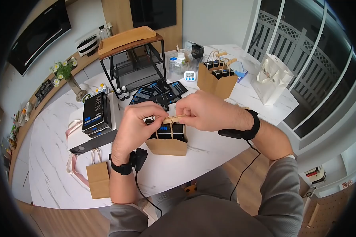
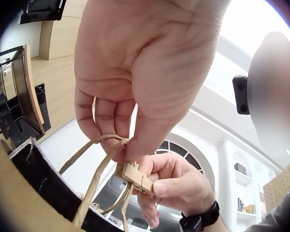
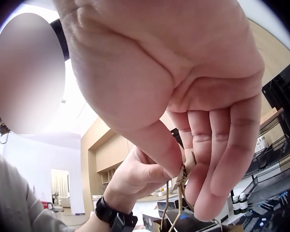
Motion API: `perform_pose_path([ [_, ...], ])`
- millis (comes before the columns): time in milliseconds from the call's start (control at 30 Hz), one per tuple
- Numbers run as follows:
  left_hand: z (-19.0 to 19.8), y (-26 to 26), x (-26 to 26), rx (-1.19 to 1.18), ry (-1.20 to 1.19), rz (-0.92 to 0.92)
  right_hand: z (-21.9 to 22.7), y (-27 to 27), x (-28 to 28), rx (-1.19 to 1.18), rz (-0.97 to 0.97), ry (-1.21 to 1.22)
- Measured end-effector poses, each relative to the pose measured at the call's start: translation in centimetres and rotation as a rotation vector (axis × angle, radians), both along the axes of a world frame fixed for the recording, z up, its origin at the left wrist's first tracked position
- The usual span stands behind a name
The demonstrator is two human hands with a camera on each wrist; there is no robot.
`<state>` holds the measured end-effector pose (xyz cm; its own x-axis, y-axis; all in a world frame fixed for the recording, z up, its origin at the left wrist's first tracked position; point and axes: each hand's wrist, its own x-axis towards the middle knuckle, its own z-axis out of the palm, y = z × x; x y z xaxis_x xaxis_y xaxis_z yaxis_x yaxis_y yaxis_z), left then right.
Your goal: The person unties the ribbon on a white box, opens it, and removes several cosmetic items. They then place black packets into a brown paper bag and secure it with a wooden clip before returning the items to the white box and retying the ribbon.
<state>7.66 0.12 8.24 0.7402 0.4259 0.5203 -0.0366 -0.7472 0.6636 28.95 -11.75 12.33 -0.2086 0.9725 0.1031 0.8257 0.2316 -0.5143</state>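
A brown kraft paper bag (image 1: 167, 148) stands at the table's near edge with a black box (image 1: 172, 132) inside. My left hand (image 1: 135, 125) pinches its twisted paper handles (image 2: 94, 181) between thumb and fingers. A wooden clothespin (image 2: 138, 179) lies across the handles, its outer end pinched by thumb and fingers of my right hand (image 1: 207, 112). The fingertips of both hands nearly meet above the bag. Farther back, a second kraft bag (image 1: 215, 83) holds black boxes, with wooden clothespins (image 1: 230, 61) at its handles.
Black printed packets (image 1: 156, 94) lie spread before a black mesh rack (image 1: 135, 71). At left, a black carton (image 1: 95, 112) rests on a white box (image 1: 77, 138). A small kraft bag (image 1: 98, 179) lies flat nearby. A digital timer (image 1: 190, 76) and white bag (image 1: 271, 79) stand behind.
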Motion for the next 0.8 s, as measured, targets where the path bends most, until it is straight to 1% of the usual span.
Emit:
perform_pose_path([
  [133,-0.5,1.4,-0.8,0.025,0.067,-0.052,-0.8,-0.4,0.4,0.018,-0.028,0.047],
  [200,-0.4,1.9,-1.5,-0.07,0.121,-0.044,-1.5,-0.9,0.9,0.023,-0.047,0.047],
  [233,-0.6,2.3,-2.1,-0.067,0.118,-0.042,-2.1,-1.4,1.0,-0.01,-0.068,-0.031],
  [267,-1.1,2.8,-2.8,-0.008,0.224,-0.066,-2.9,-1.8,0.9,-0.042,-0.092,-0.107],
  [300,-1.4,3.3,-3.1,0.051,0.33,-0.091,-4.2,-2.0,0.8,-0.039,-0.094,-0.109],
  [333,-1.5,3.7,-3.0,-0.025,0.401,-0.147,-5.9,-2.2,0.7,0.003,-0.098,-0.149],
  [367,-1.4,3.7,-2.8,-0.021,0.4,-0.157,-6.7,-2.7,0.5,0.042,-0.108,-0.188],
  [400,-1.3,3.6,-2.6,-0.048,0.504,-0.119,-7.1,-3.1,0.2,-0.039,-0.107,-0.168],
  [433,-1.3,3.4,-2.3,-0.075,0.608,-0.083,-7.9,-3.4,-0.1,-0.041,-0.123,-0.17],
  [500,-1.6,2.9,-1.7,-0.056,0.572,-0.101,-10.3,-3.7,-0.2,0.044,-0.157,-0.089],
  [567,-2.1,2.7,-0.8,-0.034,0.558,-0.052,-11.4,-4.0,0.2,0.046,-0.189,-0.106],
  [600,-2.2,2.3,-0.4,-0.006,0.559,-0.039,-11.8,-4.2,0.5,0.086,-0.221,-0.038],
  [633,-2.4,1.7,0.1,-0.008,0.558,-0.043,-12.1,-4.5,0.9,0.124,-0.251,0.031],
  [700,-2.7,0.6,1.7,-0.031,0.492,-0.03,-12.0,-5.1,2.4,0.114,-0.28,0.05],
  [767,-4.4,-0.2,3.5,-0.04,0.372,-0.067,-11.9,-5.8,4.4,0.109,-0.309,0.071],
  [800,-5.0,-1.1,4.5,-0.125,0.344,-0.015,-11.9,-6.1,5.5,0.113,-0.327,0.092],
])
